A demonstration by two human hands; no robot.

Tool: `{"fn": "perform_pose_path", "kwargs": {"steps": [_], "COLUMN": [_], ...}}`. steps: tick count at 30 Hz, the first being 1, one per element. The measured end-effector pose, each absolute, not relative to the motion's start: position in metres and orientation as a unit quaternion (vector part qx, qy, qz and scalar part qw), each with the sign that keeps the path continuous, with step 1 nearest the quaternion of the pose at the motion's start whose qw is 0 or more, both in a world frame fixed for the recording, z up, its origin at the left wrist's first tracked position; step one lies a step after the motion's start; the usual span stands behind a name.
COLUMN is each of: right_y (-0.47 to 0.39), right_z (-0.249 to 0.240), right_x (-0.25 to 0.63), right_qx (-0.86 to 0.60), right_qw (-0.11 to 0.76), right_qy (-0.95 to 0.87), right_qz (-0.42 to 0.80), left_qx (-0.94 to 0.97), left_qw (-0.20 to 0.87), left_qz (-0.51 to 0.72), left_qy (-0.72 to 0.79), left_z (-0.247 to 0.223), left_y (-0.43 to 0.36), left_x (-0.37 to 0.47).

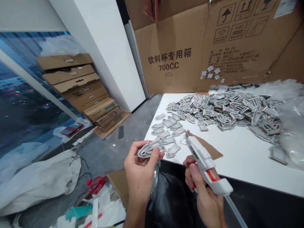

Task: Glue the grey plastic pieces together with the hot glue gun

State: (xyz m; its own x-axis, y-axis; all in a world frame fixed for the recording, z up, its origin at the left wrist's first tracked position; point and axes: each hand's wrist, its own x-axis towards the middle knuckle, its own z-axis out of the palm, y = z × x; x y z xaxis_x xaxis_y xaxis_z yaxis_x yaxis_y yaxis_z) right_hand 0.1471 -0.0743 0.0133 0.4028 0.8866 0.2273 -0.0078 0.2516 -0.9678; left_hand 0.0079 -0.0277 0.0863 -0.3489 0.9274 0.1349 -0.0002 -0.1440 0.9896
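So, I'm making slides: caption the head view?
Left hand holds a grey piece, right hand a glue gun, at a white table.

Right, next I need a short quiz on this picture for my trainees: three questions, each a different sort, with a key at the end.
1. Multiple choice: Which hand holds the white glue gun?
(a) left
(b) right

2. True or false: The glue gun and the grey piece in the left hand are apart.

3. Fill in the number: The printed cardboard behind the white table reads "___CC".

Key:
1. (b), the right hand.
2. True; a gap shows between them.
3. 700.
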Motion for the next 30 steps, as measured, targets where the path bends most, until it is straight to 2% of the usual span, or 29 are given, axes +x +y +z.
{"fn": "perform_pose_path", "kwargs": {"steps": [3,6,8,11,12,13,14,16,18,19,26,30], "right_y": [-0.070,-0.064,-0.059,-0.054,-0.054,-0.053,-0.053,-0.054,-0.055,-0.056,-0.059,-0.053], "right_z": [0.013,0.018,0.022,0.025,0.026,0.026,0.026,0.026,0.026,0.025,0.008,-0.004], "right_x": [0.148,0.151,0.156,0.167,0.170,0.172,0.173,0.172,0.167,0.165,0.151,0.154], "right_qx": [-0.477,-0.448,-0.441,-0.437,-0.434,-0.432,-0.429,-0.421,-0.411,-0.406,-0.395,-0.399], "right_qw": [0.732,0.822,0.853,0.868,0.868,0.866,0.864,0.857,0.849,0.846,0.821,0.825], "right_qy": [-0.307,-0.203,-0.172,-0.156,-0.154,-0.152,-0.152,-0.156,-0.167,-0.172,-0.217,-0.206], "right_qz": [0.378,0.288,0.220,0.179,0.185,0.199,0.218,0.254,0.287,0.299,0.351,0.344], "left_qx": [0.424,0.435,0.449,0.468,0.492,0.531,0.574,0.628,0.624,0.615,0.625,0.677], "left_qw": [0.395,0.365,0.238,-0.086,-0.152,-0.166,-0.134,0.003,0.122,0.148,0.203,0.194], "left_qz": [0.617,0.617,0.639,0.653,0.634,0.606,0.579,0.549,0.558,0.563,0.456,0.383], "left_qy": [0.532,0.544,0.577,0.589,0.577,0.569,0.563,0.551,0.533,0.531,0.600,0.598], "left_z": [0.087,0.084,0.082,0.081,0.081,0.082,0.083,0.085,0.086,0.086,0.075,0.061], "left_y": [-0.028,-0.027,-0.026,-0.021,-0.019,-0.015,-0.010,0.005,0.029,0.045,0.171,0.196], "left_x": [0.007,0.002,-0.005,-0.023,-0.029,-0.035,-0.039,-0.046,-0.048,-0.047,-0.026,0.006]}}
